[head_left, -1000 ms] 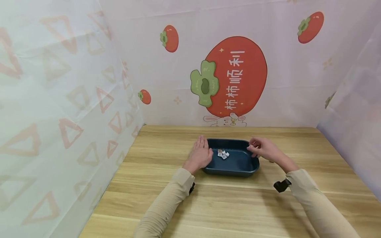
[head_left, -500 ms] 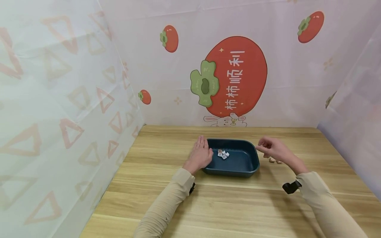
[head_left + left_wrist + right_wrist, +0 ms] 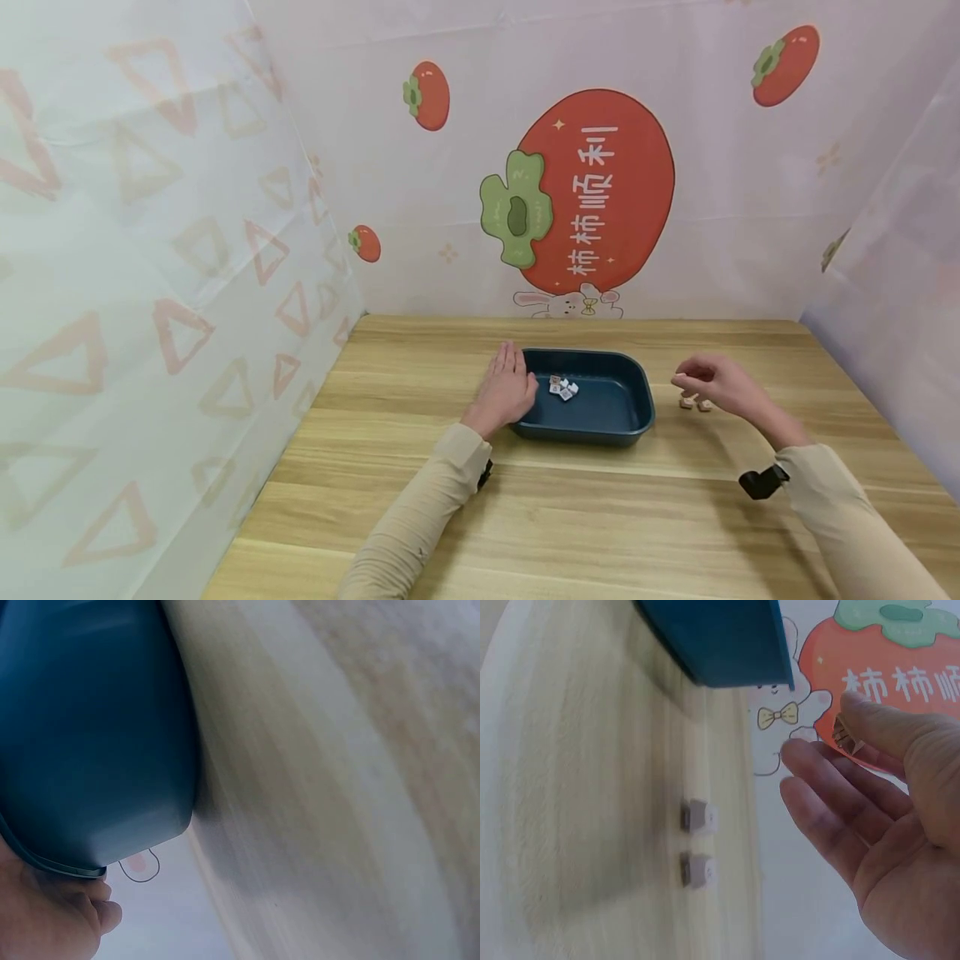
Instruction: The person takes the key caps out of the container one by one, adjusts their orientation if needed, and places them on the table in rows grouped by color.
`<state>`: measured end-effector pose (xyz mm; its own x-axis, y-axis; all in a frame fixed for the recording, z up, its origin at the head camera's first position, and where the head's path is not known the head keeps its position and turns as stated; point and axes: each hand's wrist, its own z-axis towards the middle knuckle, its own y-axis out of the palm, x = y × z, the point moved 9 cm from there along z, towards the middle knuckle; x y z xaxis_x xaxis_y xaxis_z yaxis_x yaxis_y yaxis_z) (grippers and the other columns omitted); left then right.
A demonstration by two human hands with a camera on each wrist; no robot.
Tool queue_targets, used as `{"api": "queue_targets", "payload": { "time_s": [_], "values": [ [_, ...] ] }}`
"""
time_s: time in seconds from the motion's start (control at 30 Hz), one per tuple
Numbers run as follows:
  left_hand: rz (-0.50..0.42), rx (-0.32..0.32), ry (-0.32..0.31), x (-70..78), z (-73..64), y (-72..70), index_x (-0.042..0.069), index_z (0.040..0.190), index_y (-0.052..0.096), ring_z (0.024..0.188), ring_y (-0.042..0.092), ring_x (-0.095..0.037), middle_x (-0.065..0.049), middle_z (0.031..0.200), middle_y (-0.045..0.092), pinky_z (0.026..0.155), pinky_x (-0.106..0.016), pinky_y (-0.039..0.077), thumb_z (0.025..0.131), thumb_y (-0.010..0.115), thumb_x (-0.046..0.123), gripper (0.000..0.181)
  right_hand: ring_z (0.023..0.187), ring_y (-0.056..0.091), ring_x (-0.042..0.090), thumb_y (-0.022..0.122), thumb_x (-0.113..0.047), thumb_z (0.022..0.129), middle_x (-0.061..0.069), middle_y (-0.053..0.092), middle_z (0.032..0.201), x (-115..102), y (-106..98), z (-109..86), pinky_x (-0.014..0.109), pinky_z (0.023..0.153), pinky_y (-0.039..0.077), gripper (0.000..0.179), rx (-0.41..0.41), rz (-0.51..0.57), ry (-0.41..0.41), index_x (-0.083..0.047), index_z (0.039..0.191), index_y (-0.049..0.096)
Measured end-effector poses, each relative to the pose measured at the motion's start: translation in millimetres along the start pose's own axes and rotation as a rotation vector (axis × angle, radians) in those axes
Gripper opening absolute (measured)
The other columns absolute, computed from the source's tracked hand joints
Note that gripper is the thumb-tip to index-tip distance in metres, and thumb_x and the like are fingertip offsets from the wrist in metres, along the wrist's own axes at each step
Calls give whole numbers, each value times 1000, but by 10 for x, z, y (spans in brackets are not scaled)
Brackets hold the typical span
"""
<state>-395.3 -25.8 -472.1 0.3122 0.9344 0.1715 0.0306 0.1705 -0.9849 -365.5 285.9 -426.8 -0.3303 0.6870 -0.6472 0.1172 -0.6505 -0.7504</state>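
Note:
A dark blue rectangular tray stands on the table with several small keycaps inside, left of its middle. My left hand rests along its left side with fingers straight, at the rim in the left wrist view. Out past the opposite end, my right hand pinches a keycap between thumb and index finger, the other fingers loosely bent. Below that hand, two more keycaps sit side by side on the tabletop, the left one and the right one.
The wooden table reaches back to a cloth wall printed with a large persimmon and white characters. Patterned cloth also hangs along the left, and another sheet along the right.
My right hand has moved right, from over the tray's right end to above the two keycaps on the table, still pinching one keycap. The left hand and tray have stayed in place.

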Motion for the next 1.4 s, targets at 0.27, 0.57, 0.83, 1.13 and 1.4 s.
{"api": "queue_targets", "payload": {
  "time_s": [0.27, 0.57, 0.83, 1.13, 1.4],
  "values": [
    [0, 12, -3, 1, 12, -10, -2, 155, 18, 154, 4, -31, -17, 165, 5, 125, -42, 11, 106, 24, 36, 63, 58, 62, 19, 62, -20, 97, 16, 66, 77, 248, -55, -111, 32, 54, 54, 28, -10, 14, 70, 6, 106, 63],
    [-16, 5, -8, -3, 8, -19, -1, 156, 16, 154, 2, -31, -18, 165, 4, 125, -42, 11, 106, 25, 35, 63, 63, 67, 17, 60, -16, 97, 18, 70, 82, 418, -120, -212, 32, 57, 57, 30, -30, 78, 74, 11, 110, 61],
    [-8, 6, -12, -9, 4, -18, -1, 156, 15, 154, 3, -30, -17, 165, 4, 125, -42, 11, 106, 25, 36, 63, 57, 63, 14, 61, -20, 97, 12, 67, 72, 585, -155, -266, 30, 53, 54, 30, -27, 29, 88, 8, 109, 64],
    [-4, 7, -6, 0, -7, -30, -1, 156, 16, 154, 4, -31, -18, 165, 5, 125, -42, 12, 106, 25, 36, 63, 53, 62, 13, 62, -21, 96, 7, 65, 69, 848, -94, -316, 30, 51, 53, 30, -57, 32, 138, 7, 107, 65],
    [-4, 2, -8, -8, -4, -17, -2, 156, 17, 154, 3, -31, -18, 165, 6, 125, -42, 11, 106, 25, 35, 63, 50, 59, 12, 63, -27, 96, 4, 63, 66, 1007, -20, -333, 30, 44, 50, 33, -95, 22, 203, 4, 108, 65]
  ]
}}
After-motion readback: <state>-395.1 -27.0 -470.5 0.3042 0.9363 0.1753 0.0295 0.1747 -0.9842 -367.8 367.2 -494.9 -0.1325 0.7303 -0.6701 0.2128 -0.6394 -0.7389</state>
